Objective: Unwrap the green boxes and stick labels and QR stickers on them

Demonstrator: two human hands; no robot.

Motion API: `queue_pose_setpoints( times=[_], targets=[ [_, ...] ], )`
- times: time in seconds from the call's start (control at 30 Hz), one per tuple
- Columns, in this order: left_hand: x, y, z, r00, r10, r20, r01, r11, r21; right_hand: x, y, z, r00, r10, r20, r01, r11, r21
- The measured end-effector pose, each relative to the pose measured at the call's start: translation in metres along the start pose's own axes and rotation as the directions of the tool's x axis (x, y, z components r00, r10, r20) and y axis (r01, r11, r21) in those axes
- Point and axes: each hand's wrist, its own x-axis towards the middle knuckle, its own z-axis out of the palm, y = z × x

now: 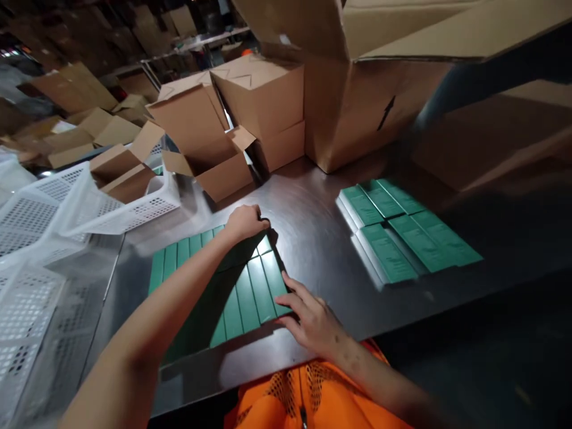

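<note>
Two bare hands are working on a dark steel counter (322, 238) that is filling most of the view. Large cardboard cartons (357, 107) are standing along its far edge, one overhanging from above, and an open smaller carton (214, 161) is lying tipped just in front of them. White perforated plastic baskets (53, 214) are crowding the left side, one carrying folded cardboard. Near the middle, a row of slim green boxes (250, 292) is lying flat, side by side, directly in front of the person. A second group of green boxes (402, 229) is lying well apart to the right, their printed faces up. The left hand (245, 221) is resting at the far end of the near row, fingers curled over the box ends, pressing rather than clasping. The right hand (313, 322) is lying open, fingers spread, touching the near right corner of the same row. An orange mesh vest (308, 393) is showing at the bottom edge.
</note>
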Motion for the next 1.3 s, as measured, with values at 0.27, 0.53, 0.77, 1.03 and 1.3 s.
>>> queue_pose_setpoints(
  times=[0.27, 0.53, 0.77, 1.03, 1.3],
  targets=[
    [0.036, 0.038, -0.018, 0.982, 0.186, -0.028, -0.188, 0.976, -0.107, -0.012, 0.013, -0.080, 0.990, -0.129, 0.049, 0.138, 0.931, -0.338],
    [0.097, 0.172, 0.007, 0.937, 0.316, -0.153, -0.348, 0.788, -0.508, -0.055, 0.059, -0.163, 0.977, 0.210, -0.019, -0.139, 0.575, -0.806],
    [0.086, 0.163, -0.001, 0.948, 0.292, -0.122, -0.313, 0.799, -0.514, -0.060, 0.056, -0.129, 0.988, 0.153, 0.004, -0.135, 0.883, -0.450],
    [0.045, 0.037, -0.026, 0.995, 0.086, 0.040, -0.079, 0.987, -0.140, -0.018, 0.018, -0.052, 1.000, 0.015, 0.026, -0.012, 0.994, -0.106],
    [0.022, 0.017, -0.002, 0.997, 0.069, -0.027, -0.072, 0.989, -0.125, -0.006, 0.014, -0.037, 0.996, 0.072, -0.049, -0.076, 0.993, -0.093]
  ],
)
